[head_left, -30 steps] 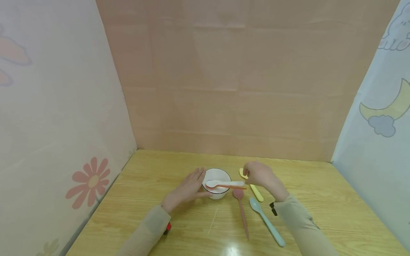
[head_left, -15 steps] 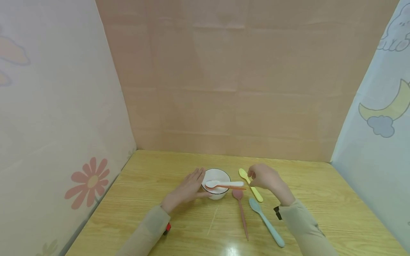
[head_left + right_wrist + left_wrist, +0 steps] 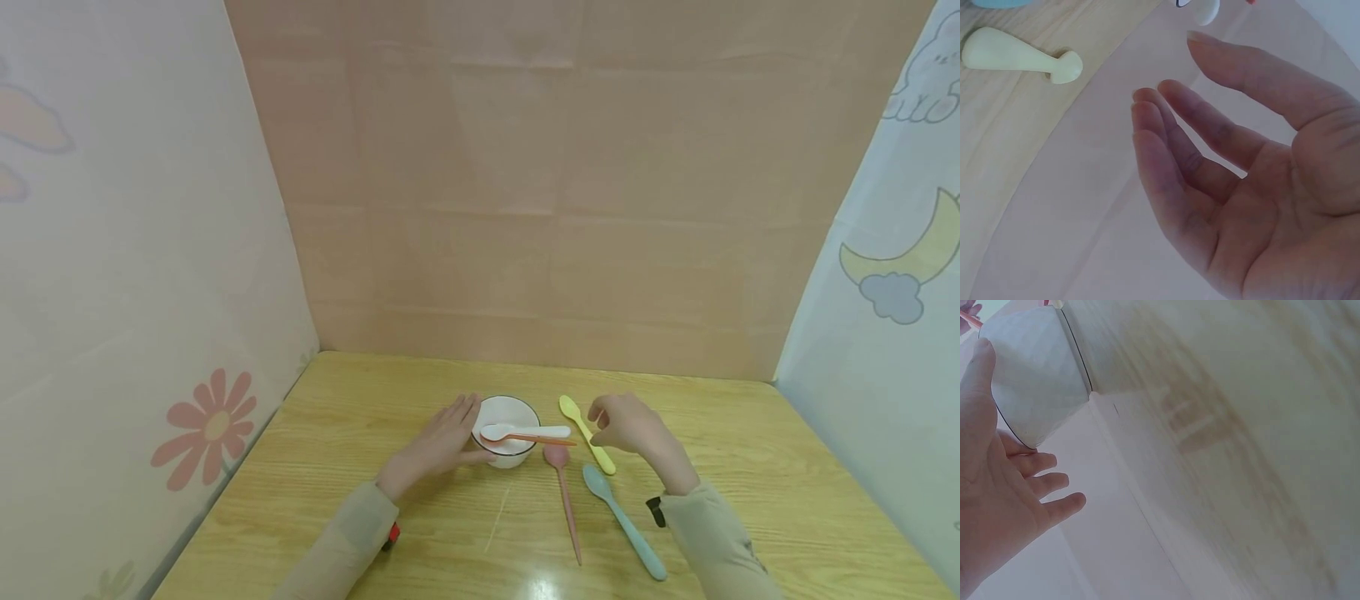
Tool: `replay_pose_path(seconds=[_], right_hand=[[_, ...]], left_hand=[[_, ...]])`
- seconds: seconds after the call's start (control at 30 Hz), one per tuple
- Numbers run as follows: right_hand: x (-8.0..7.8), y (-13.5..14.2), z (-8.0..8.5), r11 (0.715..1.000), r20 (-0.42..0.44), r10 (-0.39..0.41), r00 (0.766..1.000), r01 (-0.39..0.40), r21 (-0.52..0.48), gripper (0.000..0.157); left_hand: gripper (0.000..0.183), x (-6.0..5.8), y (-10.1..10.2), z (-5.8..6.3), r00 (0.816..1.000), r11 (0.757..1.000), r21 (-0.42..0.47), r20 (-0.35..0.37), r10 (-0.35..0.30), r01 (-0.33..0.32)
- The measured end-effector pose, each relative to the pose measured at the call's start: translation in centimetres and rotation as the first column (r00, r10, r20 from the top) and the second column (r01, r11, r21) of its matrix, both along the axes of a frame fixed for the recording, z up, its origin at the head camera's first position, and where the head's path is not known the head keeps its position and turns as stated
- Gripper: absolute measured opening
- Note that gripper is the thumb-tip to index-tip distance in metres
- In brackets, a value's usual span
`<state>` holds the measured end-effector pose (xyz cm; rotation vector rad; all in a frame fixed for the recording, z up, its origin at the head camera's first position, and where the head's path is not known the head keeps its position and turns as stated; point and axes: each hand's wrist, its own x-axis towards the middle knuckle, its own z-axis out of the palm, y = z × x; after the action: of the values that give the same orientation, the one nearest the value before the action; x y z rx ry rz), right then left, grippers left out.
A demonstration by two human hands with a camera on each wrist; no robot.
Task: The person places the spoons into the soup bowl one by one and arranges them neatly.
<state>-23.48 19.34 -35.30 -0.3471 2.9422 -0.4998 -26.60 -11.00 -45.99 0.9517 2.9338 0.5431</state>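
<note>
"What's nearest?"

"The blue spoon [image 3: 625, 523], then the pink spoon [image 3: 567, 502], both on the worktop [image 3: 750, 467]."

"And the bowl [image 3: 510, 460]?"

"Beyond them, touching the left hand [image 3: 435, 446], its digits spread. Across it lies the white spoon [image 3: 542, 431], mostly hiding the orange spoon [image 3: 558, 441]'s head."

"The right hand [image 3: 632, 427]?"

"Fingers loosely bent, thumb apart, near the yellow spoon [image 3: 602, 458]. Its wrist view cuts off the bowl."

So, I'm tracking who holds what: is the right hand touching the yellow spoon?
Apart. The right wrist view shows it: a plain gap separates the right hand from the yellow spoon, and nothing sits between its fingers.
</note>
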Motion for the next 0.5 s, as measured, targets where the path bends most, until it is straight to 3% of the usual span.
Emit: replay_pose_path(seconds=[0.5], right_hand=[[-0.4, 1.3, -1.4, 0.997, 0.041, -0.044, 0.998, 0.046, -0.054, 0.033]], left_hand=[[0.098, 0.1, 0.0, 0.0, 1.0, 1.0, 0.008, 0.013, 0.006, -0.006]])
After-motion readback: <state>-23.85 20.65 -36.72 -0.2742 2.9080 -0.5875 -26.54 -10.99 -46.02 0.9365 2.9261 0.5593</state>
